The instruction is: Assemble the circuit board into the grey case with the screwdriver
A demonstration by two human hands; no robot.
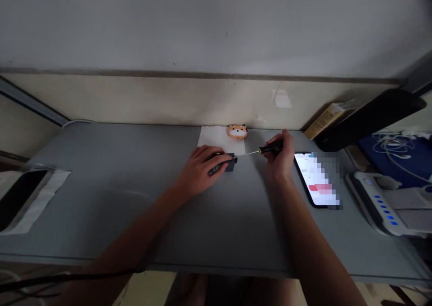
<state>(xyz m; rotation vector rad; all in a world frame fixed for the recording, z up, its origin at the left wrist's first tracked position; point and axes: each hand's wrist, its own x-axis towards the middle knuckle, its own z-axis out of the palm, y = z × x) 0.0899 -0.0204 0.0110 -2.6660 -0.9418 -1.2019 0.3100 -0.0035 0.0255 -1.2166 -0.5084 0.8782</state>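
My left hand [201,168] is closed around a small dark, box-shaped device [231,165] and keeps it against the grey desk [162,234]. The fingers cover much of the device, so its kind is unclear. In my right hand [281,159] is a screwdriver [270,149] with a black and yellow handle. Its thin metal shaft points left, and the tip meets or lies very close to the device's right end; exact contact is too small to tell. Just behind the device lies a white sheet of paper [213,136], with an orange animal-face case [237,132] at its right edge.
A lit phone [312,180] lies right of my right arm. Beyond it are a white power strip [381,202] with blue lights, coiled white cables [393,146] and a long black object [367,121] by the wall. A dark flat device [22,195] rests on paper at far left.
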